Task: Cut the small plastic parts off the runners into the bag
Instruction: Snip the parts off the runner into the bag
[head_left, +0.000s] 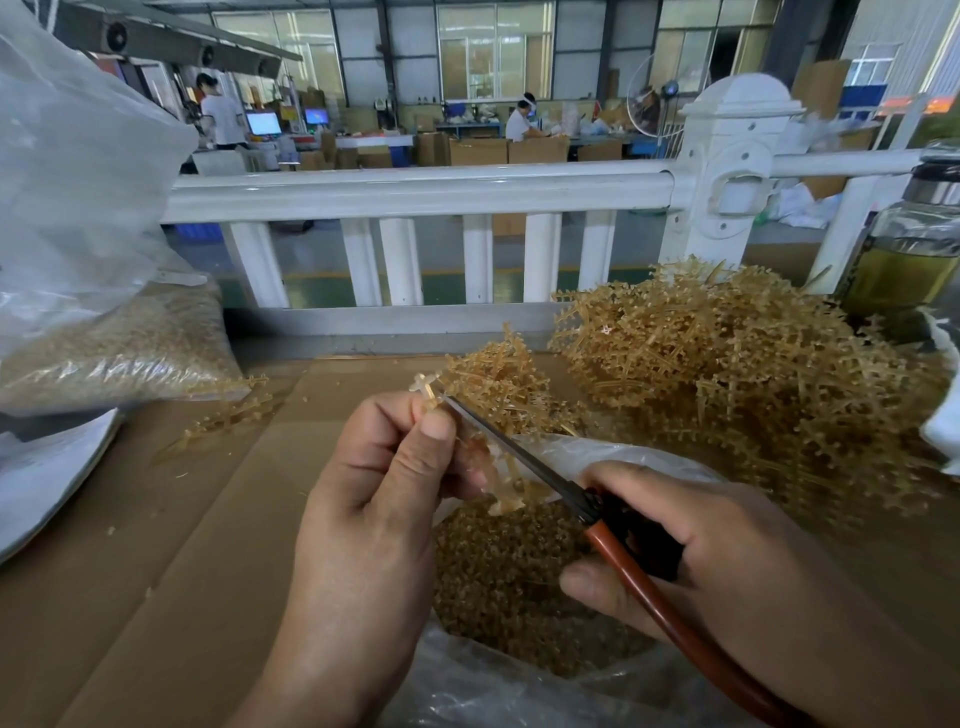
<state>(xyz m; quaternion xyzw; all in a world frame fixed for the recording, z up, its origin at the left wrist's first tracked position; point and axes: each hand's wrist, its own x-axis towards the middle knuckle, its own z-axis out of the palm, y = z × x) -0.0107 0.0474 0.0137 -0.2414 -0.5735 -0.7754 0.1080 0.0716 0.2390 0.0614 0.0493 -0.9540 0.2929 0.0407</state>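
Left grip (374, 483): my thumb and fingers pinch one runner (511, 480) directly above the bag (597, 447), whose mouth lies open so that severed parts (498, 571) drop inside. Right grip (701, 561): closed round the handles of the scissors (540, 473), blades laid along that runner. Uncut runners (753, 374) are heaped just beyond the bag, within my reach.

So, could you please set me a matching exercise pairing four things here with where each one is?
Things:
1. red-handled scissors
2. single translucent plastic runner
3. tangled heap of tan runners
4. glass jar of yellowish liquid

Places:
A. far right edge
B. pinched in the left hand
C. on the brown cardboard, right of centre
D. gripped in the right hand

Pairs: 1-D, 2-B, 3-C, 4-A.
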